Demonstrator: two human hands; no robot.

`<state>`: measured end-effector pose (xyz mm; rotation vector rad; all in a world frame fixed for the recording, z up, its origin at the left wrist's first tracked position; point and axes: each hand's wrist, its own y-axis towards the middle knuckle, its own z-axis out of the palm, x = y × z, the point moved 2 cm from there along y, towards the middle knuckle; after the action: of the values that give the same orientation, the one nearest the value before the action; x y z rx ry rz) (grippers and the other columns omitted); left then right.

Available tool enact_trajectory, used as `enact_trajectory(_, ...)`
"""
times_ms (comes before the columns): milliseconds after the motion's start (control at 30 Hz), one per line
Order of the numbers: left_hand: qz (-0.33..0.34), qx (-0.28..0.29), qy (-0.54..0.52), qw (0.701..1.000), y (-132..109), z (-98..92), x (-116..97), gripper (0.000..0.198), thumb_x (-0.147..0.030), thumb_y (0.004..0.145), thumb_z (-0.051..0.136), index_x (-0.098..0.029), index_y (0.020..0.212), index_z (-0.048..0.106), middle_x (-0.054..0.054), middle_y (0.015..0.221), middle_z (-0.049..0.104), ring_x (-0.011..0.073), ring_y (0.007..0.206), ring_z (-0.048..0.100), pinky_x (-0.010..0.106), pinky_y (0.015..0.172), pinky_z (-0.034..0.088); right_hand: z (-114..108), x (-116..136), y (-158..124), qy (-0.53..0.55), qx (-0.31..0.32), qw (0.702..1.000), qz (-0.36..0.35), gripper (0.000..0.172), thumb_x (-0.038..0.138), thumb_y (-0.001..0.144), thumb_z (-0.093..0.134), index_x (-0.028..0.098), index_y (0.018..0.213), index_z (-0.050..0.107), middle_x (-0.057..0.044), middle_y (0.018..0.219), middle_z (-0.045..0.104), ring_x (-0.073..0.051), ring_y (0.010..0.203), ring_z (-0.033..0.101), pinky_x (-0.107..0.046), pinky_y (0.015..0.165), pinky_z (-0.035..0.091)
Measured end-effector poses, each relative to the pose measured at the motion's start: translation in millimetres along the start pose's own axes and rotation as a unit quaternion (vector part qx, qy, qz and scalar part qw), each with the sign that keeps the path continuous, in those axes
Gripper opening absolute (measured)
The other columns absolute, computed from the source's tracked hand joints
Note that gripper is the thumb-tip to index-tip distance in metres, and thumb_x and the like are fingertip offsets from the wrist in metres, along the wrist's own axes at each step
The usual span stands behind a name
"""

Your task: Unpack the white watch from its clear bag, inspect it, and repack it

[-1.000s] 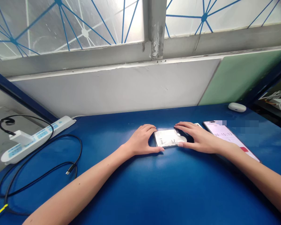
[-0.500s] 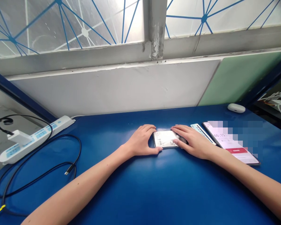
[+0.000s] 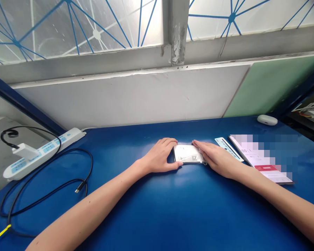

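Note:
A small white flat package [image 3: 188,153] in glossy clear wrap lies on the blue table between my hands. Small print shows near its front edge. My left hand [image 3: 162,156] curls round its left end, thumb along the front and fingers at the back. At the other end, my right hand [image 3: 215,157] rests with its fingers stretched out side by side, covering the package's right edge. The right thumb is hidden. Right of that hand lie a light-blue printed card [image 3: 228,149] and a phone [image 3: 247,153] with its lit screen partly blurred out.
On the left, a white power strip [image 3: 48,148] holds a white plug adapter [image 3: 26,151]. Its black cable [image 3: 91,164] loops over the blue table [image 3: 157,209]. A white earbud case [image 3: 267,120] sits at the back right. A wall panel [image 3: 136,97] borders the far edge.
The package's top looks different: the barcode label and dark round patch have given way to a plainer white face. My right thumb has left its top, and the right fingers have straightened.

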<state>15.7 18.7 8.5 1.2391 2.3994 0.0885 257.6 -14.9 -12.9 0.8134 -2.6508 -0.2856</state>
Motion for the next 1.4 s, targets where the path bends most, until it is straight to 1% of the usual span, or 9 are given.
enact_trajectory(267, -0.002, 0.007, 0.004, 1.0, -1, -0.1, 0, 0.06, -0.048, 0.081, 0.069, -0.014, 0.127, 0.052, 0.017, 0.134, 0.054, 0.0319, 0.127, 0.049, 0.045, 0.106, 0.041, -5, -6, 2, 0.102, 0.042, 0.992, 0.064, 0.049, 0.024, 0.099, 0.032, 0.013, 0.145, 0.044, -0.014, 0.14, 0.058, -0.029, 0.126, 0.058, -0.047, 0.105, 0.049)
enact_trajectory(367, -0.011, 0.003, -0.002, 1.0, -1, 0.4, 1, 0.059, -0.048, 0.078, 0.071, -0.015, 0.124, 0.053, 0.017, 0.134, 0.055, 0.0325, 0.127, 0.049, 0.045, 0.106, 0.041, -7, -8, 1, 0.105, 0.042, 0.992, 0.059, 0.048, 0.021, 0.098, 0.034, 0.015, 0.144, 0.046, -0.012, 0.14, 0.058, -0.027, 0.127, 0.057, -0.045, 0.106, 0.048)
enact_trajectory(500, -0.021, -0.011, -0.002, 1.0, -1, 2.4, 2, 0.056, -0.046, 0.073, 0.072, -0.014, 0.116, 0.055, 0.018, 0.131, 0.055, 0.0334, 0.124, 0.051, 0.046, 0.104, 0.043, -11, -8, 1, 0.056, 0.005, 0.998, -0.002, 0.043, 0.017, 0.095, 0.039, 0.016, 0.133, 0.059, -0.012, 0.137, 0.061, -0.027, 0.128, 0.056, -0.046, 0.106, 0.048)
enact_trajectory(633, -0.025, -0.014, 0.006, 1.0, -1, 3.5, 1, 0.052, -0.045, 0.072, 0.071, -0.014, 0.111, 0.054, 0.02, 0.129, 0.056, 0.0341, 0.122, 0.053, 0.047, 0.102, 0.045, -20, -12, 3, -0.021, -0.04, 0.998, -0.035, 0.033, 0.021, 0.096, 0.044, 0.018, 0.115, 0.07, -0.012, 0.13, 0.066, -0.031, 0.123, 0.058, -0.051, 0.098, 0.052)
enact_trajectory(800, -0.03, -0.007, 0.006, 1.0, 0, 2.6, 0, 0.053, -0.045, 0.073, 0.07, -0.016, 0.114, 0.053, 0.02, 0.131, 0.054, 0.0355, 0.126, 0.05, 0.05, 0.103, 0.044, -24, -16, 4, -0.029, -0.029, 0.997, -0.061, 0.024, 0.024, 0.093, 0.054, 0.026, 0.089, 0.078, -0.006, 0.103, 0.076, -0.029, 0.106, 0.065, -0.045, 0.085, 0.057)
enact_trajectory(1000, -0.015, 0.017, 0.013, 1.0, -2, 1.5, 0, 0.059, -0.043, 0.08, 0.064, -0.013, 0.128, 0.05, 0.021, 0.142, 0.047, 0.0365, 0.135, 0.041, 0.051, 0.111, 0.036, -21, -12, 3, -0.018, -0.008, 0.999, -0.043, 0.027, 0.027, 0.096, 0.05, 0.024, 0.106, 0.075, -0.009, 0.101, 0.074, -0.025, 0.088, 0.068, -0.04, 0.076, 0.057)
enact_trajectory(1133, 0.007, 0.028, 0.026, 0.999, -3, 2.2, 0, 0.064, -0.04, 0.082, 0.061, -0.012, 0.138, 0.044, 0.021, 0.145, 0.045, 0.0355, 0.138, 0.038, 0.05, 0.113, 0.032, -21, -9, 2, -0.023, 0.003, 0.999, -0.042, 0.03, 0.03, 0.098, 0.048, 0.022, 0.115, 0.071, -0.01, 0.097, 0.074, -0.026, 0.088, 0.069, -0.039, 0.075, 0.055)
enact_trajectory(1267, 0.002, 0.029, 0.029, 0.999, -3, 3.6, 0, 0.069, -0.05, 0.084, 0.062, -0.013, 0.139, 0.045, 0.021, 0.146, 0.045, 0.0355, 0.138, 0.038, 0.051, 0.113, 0.032, -23, -7, 2, -0.014, 0.001, 0.999, -0.044, 0.033, 0.035, 0.097, 0.051, 0.021, 0.122, 0.068, -0.01, 0.1, 0.074, -0.026, 0.091, 0.069, -0.038, 0.076, 0.055)
enact_trajectory(1400, -0.012, 0.032, 0.024, 0.999, -3, 3.8, 0, 0.066, -0.057, 0.086, 0.06, -0.015, 0.135, 0.048, 0.02, 0.145, 0.046, 0.0352, 0.138, 0.039, 0.051, 0.112, 0.032, -26, 1, 2, -0.018, 0.012, 0.997, -0.073, 0.034, 0.036, 0.099, 0.047, 0.023, 0.12, 0.07, -0.009, 0.09, 0.073, -0.025, 0.084, 0.068, -0.038, 0.075, 0.054)
